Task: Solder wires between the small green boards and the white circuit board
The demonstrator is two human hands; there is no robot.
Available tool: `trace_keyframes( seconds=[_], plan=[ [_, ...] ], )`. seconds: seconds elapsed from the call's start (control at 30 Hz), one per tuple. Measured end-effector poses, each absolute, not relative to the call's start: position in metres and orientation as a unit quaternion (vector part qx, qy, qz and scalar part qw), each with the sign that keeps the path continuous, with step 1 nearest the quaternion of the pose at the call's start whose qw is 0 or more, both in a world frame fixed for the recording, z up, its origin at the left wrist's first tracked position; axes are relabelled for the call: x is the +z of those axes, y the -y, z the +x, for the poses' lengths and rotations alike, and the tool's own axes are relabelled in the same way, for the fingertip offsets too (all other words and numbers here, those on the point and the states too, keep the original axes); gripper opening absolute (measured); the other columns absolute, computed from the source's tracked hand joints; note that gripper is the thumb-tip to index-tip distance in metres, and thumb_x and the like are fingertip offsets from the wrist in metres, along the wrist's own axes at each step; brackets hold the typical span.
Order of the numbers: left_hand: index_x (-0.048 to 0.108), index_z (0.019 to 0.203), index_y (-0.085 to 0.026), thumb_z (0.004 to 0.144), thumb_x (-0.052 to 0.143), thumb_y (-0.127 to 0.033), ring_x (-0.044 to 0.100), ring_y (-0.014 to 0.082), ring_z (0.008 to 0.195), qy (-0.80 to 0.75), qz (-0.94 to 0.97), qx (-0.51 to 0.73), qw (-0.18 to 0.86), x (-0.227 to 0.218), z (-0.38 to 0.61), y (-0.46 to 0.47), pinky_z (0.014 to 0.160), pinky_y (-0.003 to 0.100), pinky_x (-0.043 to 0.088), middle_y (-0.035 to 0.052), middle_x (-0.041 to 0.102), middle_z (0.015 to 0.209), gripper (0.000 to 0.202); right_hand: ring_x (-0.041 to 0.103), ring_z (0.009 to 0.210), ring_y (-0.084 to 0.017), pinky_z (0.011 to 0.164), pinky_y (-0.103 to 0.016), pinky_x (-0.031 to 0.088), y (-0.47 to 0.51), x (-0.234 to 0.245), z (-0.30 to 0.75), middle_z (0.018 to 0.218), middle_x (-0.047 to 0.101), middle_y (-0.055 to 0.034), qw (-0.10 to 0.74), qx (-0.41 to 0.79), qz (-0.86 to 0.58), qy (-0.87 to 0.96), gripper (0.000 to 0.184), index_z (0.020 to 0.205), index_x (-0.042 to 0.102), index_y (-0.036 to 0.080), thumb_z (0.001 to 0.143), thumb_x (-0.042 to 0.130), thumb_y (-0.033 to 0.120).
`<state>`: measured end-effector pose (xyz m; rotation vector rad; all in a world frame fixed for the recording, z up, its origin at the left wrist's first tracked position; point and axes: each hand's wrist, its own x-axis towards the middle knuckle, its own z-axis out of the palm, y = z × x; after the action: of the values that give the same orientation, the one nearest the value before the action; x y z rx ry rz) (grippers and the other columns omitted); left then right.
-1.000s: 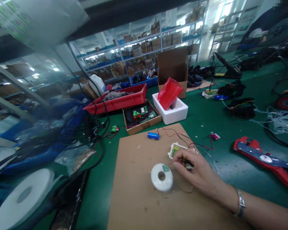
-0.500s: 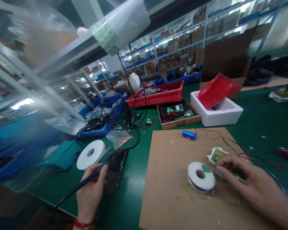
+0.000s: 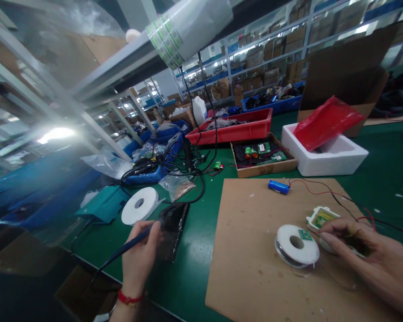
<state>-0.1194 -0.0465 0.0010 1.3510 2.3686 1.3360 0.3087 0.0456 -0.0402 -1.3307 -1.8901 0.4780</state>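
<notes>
- Left hand point(image 3: 139, 257): we hold the soldering iron point(image 3: 129, 245) pen-fashion, thumb and fingers closed around its dark blue handle.
- Right hand point(image 3: 372, 255): we note thumb and forefinger close together; we cannot tell what, if anything, they grip.
- Iron axis: the handle slants from its cable end, at lower left, up and rightward toward the black tray point(image 3: 171, 232). Its front end is lost against the tray, so we cannot confirm contact.
- Key relation: the wire spool point(image 3: 298, 256) lies between our hands, just left of the right fingertips and well right of the iron. The right hand is nearer.
- On the spool's upper flange, at its far right edge, we find a small green circuit board point(image 3: 305, 235).
- Just beyond the right fingertips sits the white-rimmed case point(image 3: 322, 218).
- Farther out, the blue cylindrical cell point(image 3: 278, 187) lies near the far edge of the cardboard sheet point(image 3: 245, 250).
- Beyond the left hand lies the white tape roll point(image 3: 134, 212).
</notes>
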Motion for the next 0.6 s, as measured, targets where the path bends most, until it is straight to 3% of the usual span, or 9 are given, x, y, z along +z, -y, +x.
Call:
trace_keyframes(
  seconds=[0.2, 0.37, 0.6],
  plan=[
    [0.055, 0.086, -0.022, 0.083, 0.053, -0.054, 0.068, 0.0185, 0.065, -0.775, 0.467, 0.421, 0.065, 0.001, -0.118, 0.047, 0.061, 0.03, 0.056, -0.0016, 0.067, 0.067, 0.032, 0.066, 0.065, -0.023, 0.057, -0.034, 0.05, -0.044, -0.034, 0.306, 0.074, 0.07, -0.004, 0.374, 0.204, -0.538, 0.727, 0.028, 0.079, 0.067, 0.025, 0.074, 0.058, 0.051],
    [0.056, 0.084, -0.022, 0.082, 0.054, -0.053, 0.068, 0.0174, 0.061, -0.778, 0.49, 0.387, 0.071, 0.009, -0.118, 0.047, 0.057, 0.027, 0.054, -0.0022, 0.067, 0.067, 0.03, 0.066, 0.066, -0.024, 0.058, -0.034, 0.051, -0.045, -0.033, 0.305, 0.075, 0.07, -0.0049, 0.375, 0.206, -0.532, 0.731, 0.029, 0.079, 0.067, 0.024, 0.074, 0.058, 0.052],
    [0.056, 0.078, -0.022, 0.082, 0.055, -0.05, 0.064, 0.0165, 0.055, -0.783, 0.481, 0.395, 0.002, 0.012, -0.114, 0.058, 0.052, 0.026, 0.05, -0.0035, 0.063, 0.059, 0.028, 0.067, 0.069, -0.023, 0.057, -0.031, 0.052, -0.044, -0.031, 0.304, 0.078, 0.071, -0.006, 0.381, 0.218, -0.511, 0.739, 0.029, 0.081, 0.065, 0.022, 0.078, 0.056, 0.048]
  ],
)
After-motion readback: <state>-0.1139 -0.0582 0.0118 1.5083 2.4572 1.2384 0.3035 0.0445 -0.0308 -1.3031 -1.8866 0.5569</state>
